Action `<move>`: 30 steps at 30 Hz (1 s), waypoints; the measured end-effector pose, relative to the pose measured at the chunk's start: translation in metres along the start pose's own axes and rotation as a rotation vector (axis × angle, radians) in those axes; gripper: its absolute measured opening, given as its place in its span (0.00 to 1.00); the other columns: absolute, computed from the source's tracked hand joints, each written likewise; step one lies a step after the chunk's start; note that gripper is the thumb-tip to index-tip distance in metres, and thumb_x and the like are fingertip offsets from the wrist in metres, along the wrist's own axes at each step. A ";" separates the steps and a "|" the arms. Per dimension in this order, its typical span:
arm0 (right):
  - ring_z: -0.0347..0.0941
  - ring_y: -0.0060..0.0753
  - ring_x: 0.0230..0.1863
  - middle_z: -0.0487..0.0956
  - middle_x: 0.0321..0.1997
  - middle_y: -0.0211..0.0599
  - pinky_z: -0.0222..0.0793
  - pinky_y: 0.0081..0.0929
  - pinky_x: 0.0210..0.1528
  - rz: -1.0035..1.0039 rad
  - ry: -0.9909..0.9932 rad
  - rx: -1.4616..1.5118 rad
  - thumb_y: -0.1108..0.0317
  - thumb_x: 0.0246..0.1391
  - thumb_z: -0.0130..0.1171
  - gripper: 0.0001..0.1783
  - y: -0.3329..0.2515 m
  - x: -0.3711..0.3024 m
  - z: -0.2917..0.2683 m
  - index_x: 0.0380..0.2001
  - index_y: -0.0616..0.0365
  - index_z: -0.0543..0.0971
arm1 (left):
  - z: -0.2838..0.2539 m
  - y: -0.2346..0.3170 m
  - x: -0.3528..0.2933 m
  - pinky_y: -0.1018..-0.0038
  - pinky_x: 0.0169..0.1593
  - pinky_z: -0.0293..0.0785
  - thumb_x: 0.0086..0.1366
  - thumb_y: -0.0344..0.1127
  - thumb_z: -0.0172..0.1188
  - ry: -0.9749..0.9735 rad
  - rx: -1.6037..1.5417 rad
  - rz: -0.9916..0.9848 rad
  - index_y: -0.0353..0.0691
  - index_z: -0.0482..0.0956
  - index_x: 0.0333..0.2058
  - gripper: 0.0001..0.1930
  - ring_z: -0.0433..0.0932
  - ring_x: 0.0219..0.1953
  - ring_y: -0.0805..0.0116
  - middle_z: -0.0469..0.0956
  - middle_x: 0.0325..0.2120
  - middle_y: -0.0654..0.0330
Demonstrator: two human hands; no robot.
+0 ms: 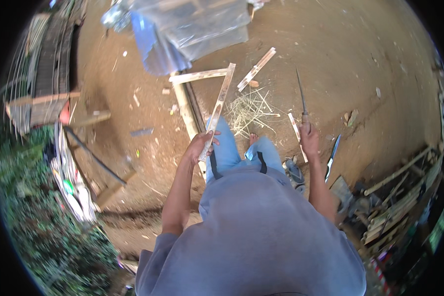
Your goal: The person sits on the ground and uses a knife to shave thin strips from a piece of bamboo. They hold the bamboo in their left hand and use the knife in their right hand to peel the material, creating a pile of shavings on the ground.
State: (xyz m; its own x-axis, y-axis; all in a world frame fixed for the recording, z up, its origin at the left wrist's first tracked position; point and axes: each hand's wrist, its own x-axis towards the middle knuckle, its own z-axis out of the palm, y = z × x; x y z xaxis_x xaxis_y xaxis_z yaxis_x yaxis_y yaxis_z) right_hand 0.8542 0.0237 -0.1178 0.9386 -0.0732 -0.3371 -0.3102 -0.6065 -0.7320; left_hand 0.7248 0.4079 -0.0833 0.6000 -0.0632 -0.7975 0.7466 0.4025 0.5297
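Head camera view: the person's left hand (202,146) grips the lower part of a long, flat, pale-brown strip of split bamboo (220,101), with fingers and thumb closed around it. The strip slants up and away above the left thigh of the light-blue jeans (224,143). Its far end meets the end of a second pale flat slat (197,76) in the picture; whether the two touch, I cannot tell. That slat lies across the top of a thick yellowish bamboo pole (184,106) on the brown earth ground (380,89).

The right hand (309,142) is wrapped around the wooden handle of a knife with a long, thin, dark blade (301,93), its tip pointing away from the body. Just beside this hand, a narrow pale strip (296,135) lies on the ground, and to its right rests a long blue-and-dark tool (333,157).

Between the hands and farther out spreads a loose heap of straw-coloured shavings (249,112), with a pair of pale slats (256,69) beyond. Grey-blue sandals (295,172) sit near the right forearm. At the top, translucent grey plastic sheeting (212,29) and a blue sheet (155,47) cover a bulky pile; its contents are hidden.
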 end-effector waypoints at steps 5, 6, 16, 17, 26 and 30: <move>0.76 0.53 0.26 0.77 0.23 0.54 0.69 0.47 0.31 0.249 0.006 -0.037 0.60 0.50 0.57 0.17 -0.045 0.026 0.071 0.38 0.61 0.69 | -0.010 0.122 0.117 0.81 0.14 0.64 0.73 0.39 0.45 -0.141 0.231 -0.185 0.32 0.73 0.52 0.18 0.67 0.14 0.78 0.77 0.27 0.57; 0.76 0.52 0.25 0.77 0.23 0.54 0.69 0.46 0.31 0.337 -0.012 0.045 0.60 0.50 0.57 0.17 -0.049 0.026 0.086 0.38 0.60 0.70 | -0.014 0.132 0.139 0.81 0.14 0.64 0.73 0.40 0.45 -0.166 0.313 -0.239 0.33 0.73 0.51 0.18 0.67 0.14 0.78 0.77 0.27 0.57; 0.79 0.54 0.27 0.78 0.23 0.54 0.73 0.47 0.32 0.734 -0.093 0.284 0.62 0.51 0.54 0.16 -0.029 0.050 0.300 0.42 0.57 0.72 | -0.046 0.127 0.401 0.80 0.17 0.62 0.72 0.36 0.46 -0.460 0.745 -0.718 0.35 0.69 0.48 0.13 0.67 0.17 0.77 0.81 0.34 0.52; 0.79 0.59 0.32 0.79 0.26 0.57 0.73 0.49 0.39 0.670 -0.057 0.272 0.63 0.51 0.54 0.19 -0.011 0.047 0.330 0.47 0.57 0.72 | -0.049 0.115 0.415 0.79 0.19 0.63 0.72 0.36 0.46 -0.504 0.757 -0.721 0.35 0.69 0.48 0.12 0.67 0.19 0.77 0.81 0.35 0.52; 0.79 0.56 0.29 0.79 0.23 0.53 0.76 0.50 0.36 0.441 -0.289 0.067 0.61 0.52 0.57 0.15 0.135 0.082 0.491 0.39 0.58 0.74 | -0.120 0.039 0.476 0.82 0.15 0.51 0.74 0.38 0.46 -0.277 0.920 -0.800 0.36 0.72 0.48 0.13 0.56 0.13 0.82 0.64 0.19 0.68; 0.76 0.39 0.18 0.78 0.19 0.42 0.77 0.38 0.23 0.619 -0.242 0.063 0.64 0.57 0.55 0.11 0.217 0.114 0.538 0.41 0.56 0.75 | -0.115 0.026 0.474 0.82 0.14 0.49 0.74 0.38 0.45 -0.216 0.929 -0.755 0.35 0.72 0.48 0.14 0.52 0.12 0.83 0.59 0.17 0.70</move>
State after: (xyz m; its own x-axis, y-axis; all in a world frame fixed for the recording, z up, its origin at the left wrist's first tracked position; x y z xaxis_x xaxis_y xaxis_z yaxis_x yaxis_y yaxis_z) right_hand 0.8125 0.3090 -0.6335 0.5262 -0.2090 -0.8243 -0.7962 -0.4616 -0.3912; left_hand 0.9956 0.4934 -0.4806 -0.1049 -0.1849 -0.9771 0.7970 -0.6033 0.0285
